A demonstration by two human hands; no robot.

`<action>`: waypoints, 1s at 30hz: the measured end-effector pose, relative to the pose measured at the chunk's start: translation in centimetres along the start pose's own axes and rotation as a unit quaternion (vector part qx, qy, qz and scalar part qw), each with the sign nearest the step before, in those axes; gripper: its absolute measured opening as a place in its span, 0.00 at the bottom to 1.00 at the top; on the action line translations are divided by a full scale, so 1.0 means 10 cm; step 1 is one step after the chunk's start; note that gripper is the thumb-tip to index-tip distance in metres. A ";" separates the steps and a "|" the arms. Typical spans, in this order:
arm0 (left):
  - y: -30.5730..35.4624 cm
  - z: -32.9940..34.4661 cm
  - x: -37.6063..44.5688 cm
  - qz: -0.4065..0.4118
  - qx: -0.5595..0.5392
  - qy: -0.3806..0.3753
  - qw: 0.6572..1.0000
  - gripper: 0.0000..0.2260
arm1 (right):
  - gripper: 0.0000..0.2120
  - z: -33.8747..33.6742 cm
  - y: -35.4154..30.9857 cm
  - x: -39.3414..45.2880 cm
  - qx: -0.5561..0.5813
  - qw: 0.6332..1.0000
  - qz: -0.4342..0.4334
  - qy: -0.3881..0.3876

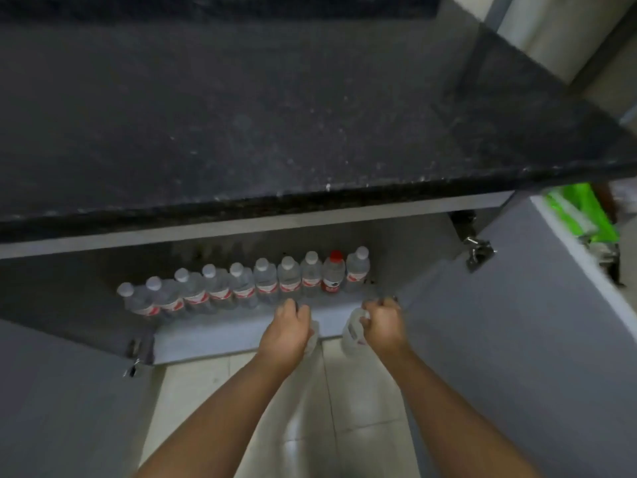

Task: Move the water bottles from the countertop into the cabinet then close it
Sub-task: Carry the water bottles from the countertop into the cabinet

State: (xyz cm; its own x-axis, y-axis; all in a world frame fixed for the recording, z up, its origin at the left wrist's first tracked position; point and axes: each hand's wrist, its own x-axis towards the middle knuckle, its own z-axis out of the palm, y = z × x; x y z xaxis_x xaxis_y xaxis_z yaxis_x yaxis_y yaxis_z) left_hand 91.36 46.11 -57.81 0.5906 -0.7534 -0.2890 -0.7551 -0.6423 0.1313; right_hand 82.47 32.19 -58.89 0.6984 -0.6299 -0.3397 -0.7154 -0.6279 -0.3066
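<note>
Below the dark speckled countertop [310, 115] the cabinet [241, 334] stands with both doors swung out. Inside it, a row of several clear water bottles [265, 282] with white caps and red labels runs left to right; one bottle [333, 272] has a red cap. My left hand [287, 331] is closed around a clear bottle [313, 334] held by its top, right at the cabinet's front lip. My right hand [382, 324] grips another clear bottle [352, 334] the same way, beside the right door.
The left door [62, 391] and the right door [510, 322] flank my arms, each on metal hinges. Pale floor tiles [310, 426] lie beneath. Green packaging [579, 215] shows past the right door's edge. A pale column [551, 32] rises at the counter's far right.
</note>
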 end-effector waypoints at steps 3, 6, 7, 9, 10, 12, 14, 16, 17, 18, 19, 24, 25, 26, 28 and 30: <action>-0.02 0.56 0.55 0.010 0.015 0.046 0.999 0.15 | 0.15 0.41 0.20 0.53 -0.010 1.000 -0.010 0.017; 0.00 0.95 1.07 0.019 0.022 0.069 0.997 0.17 | 0.16 0.69 0.39 0.94 -0.052 0.996 -0.041 0.053; 0.02 1.03 1.18 0.016 0.036 0.078 0.996 0.17 | 0.16 0.73 0.44 1.05 -0.058 0.995 -0.049 0.062; 0.09 1.14 1.38 0.007 0.014 0.095 0.995 0.16 | 0.16 0.81 0.52 1.23 -0.064 0.993 -0.066 0.075; 0.12 1.19 1.45 0.005 0.018 0.093 0.996 0.17 | 0.15 0.83 0.55 1.31 -0.065 0.992 -0.072 0.076; 0.19 1.23 1.55 -0.002 0.025 0.130 0.991 0.19 | 0.15 0.87 0.58 1.41 -0.061 0.993 -0.074 0.071; 0.25 1.15 1.58 -0.004 0.000 0.131 0.991 0.24 | 0.15 0.88 0.60 1.48 -0.064 0.993 -0.074 0.062; 0.31 1.19 1.71 0.003 -0.036 0.099 0.994 0.24 | 0.16 0.89 0.61 1.53 -0.064 0.993 -0.081 0.053; 0.33 1.25 1.78 0.015 -0.073 0.106 0.992 0.23 | 0.16 0.89 0.60 1.57 -0.064 0.993 -0.084 0.050; 0.36 1.25 1.81 0.005 -0.112 0.112 0.987 0.22 | 0.16 0.88 0.60 1.61 -0.063 0.993 -0.086 0.047; 0.34 1.25 1.87 -0.011 -0.130 0.131 0.983 0.21 | 0.17 0.87 0.60 1.64 -0.058 0.994 -0.086 0.046; 0.32 1.30 2.02 -0.035 -0.152 0.074 0.985 0.22 | 0.19 0.85 0.64 1.81 -0.014 0.996 -0.077 0.040; 0.32 1.29 2.03 -0.030 -0.141 0.077 0.987 0.23 | 0.19 0.85 0.64 1.83 -0.007 0.996 -0.075 0.039; 0.32 1.28 2.03 -0.029 -0.159 0.070 0.984 0.23 | 0.19 0.85 0.64 1.85 -0.003 0.997 -0.075 0.035; 0.31 1.31 2.11 -0.032 -0.155 0.061 0.986 0.22 | 0.19 0.87 0.63 1.87 0.000 0.997 -0.074 0.033; 0.31 1.34 2.17 -0.028 -0.153 0.049 0.987 0.21 | 0.18 0.91 0.63 1.90 0.006 0.996 -0.072 0.053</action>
State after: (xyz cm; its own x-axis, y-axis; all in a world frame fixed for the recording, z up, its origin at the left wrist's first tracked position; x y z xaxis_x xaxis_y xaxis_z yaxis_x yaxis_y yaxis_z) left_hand 98.05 29.69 -76.35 0.6651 -0.7156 -0.2135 -0.6082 -0.6849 0.4013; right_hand 91.01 20.38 -75.34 0.7910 -0.5795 -0.1963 -0.6082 -0.7096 -0.3558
